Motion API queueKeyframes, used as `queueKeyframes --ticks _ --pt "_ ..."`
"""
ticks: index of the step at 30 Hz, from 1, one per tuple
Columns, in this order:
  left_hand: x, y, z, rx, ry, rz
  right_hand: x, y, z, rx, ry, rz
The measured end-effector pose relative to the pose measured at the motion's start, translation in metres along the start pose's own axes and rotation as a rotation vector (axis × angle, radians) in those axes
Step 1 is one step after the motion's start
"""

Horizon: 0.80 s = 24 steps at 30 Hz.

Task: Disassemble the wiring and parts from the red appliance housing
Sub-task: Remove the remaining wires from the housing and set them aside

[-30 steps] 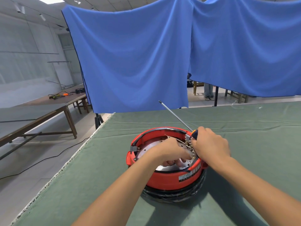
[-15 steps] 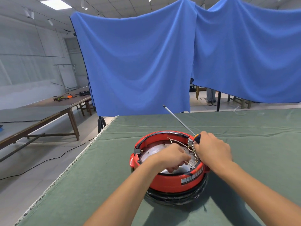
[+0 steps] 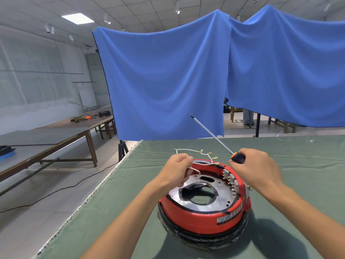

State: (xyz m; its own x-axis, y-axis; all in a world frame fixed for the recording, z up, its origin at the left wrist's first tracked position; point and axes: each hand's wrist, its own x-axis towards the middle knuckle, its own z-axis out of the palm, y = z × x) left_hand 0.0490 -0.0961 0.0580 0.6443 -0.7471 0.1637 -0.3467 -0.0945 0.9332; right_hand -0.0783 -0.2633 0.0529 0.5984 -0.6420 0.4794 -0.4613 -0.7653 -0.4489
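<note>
The red appliance housing (image 3: 201, 218) lies upside down on the green table, its metal plate (image 3: 222, 193) with a round hole facing up. My left hand (image 3: 178, 170) grips a thin white wire harness (image 3: 194, 151) with small brass terminals, lifted above the housing's far rim. My right hand (image 3: 255, 168) holds a screwdriver (image 3: 211, 134) by its black and orange handle, the shaft pointing up and away to the left. A terminal strip (image 3: 230, 181) sits along the housing's right inner edge.
The green cloth table (image 3: 130, 199) has its left edge close to the housing. Blue curtains (image 3: 168, 81) hang behind it. Wooden tables (image 3: 61, 131) with cables stand at the left. A person's legs (image 3: 248, 118) show beyond the curtain.
My left hand has risen out of the housing, pulling the wire harness up and free above the rim. My right hand lifted with the screwdriver. The view tilted upward.
</note>
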Motion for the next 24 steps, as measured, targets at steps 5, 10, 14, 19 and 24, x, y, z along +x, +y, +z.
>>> queueKeyframes --ticks 5,10,14,19,24 --pt "0.012 0.006 0.03 -0.003 0.013 0.155 0.002 -0.023 -0.024 0.725 -0.408 0.11" --pt "0.018 0.004 0.052 -0.069 0.019 0.195 -0.003 -0.009 -0.02 0.806 -0.533 0.184" --pt "0.018 -0.008 0.059 -0.062 0.026 0.168 0.005 0.013 -0.021 0.797 -0.409 0.201" --pt "0.019 -0.022 0.056 0.068 0.085 0.109 0.022 0.041 -0.016 0.731 -0.094 0.244" --pt "0.022 -0.027 0.058 0.196 0.098 0.043 0.038 0.065 -0.012 0.642 0.185 0.285"
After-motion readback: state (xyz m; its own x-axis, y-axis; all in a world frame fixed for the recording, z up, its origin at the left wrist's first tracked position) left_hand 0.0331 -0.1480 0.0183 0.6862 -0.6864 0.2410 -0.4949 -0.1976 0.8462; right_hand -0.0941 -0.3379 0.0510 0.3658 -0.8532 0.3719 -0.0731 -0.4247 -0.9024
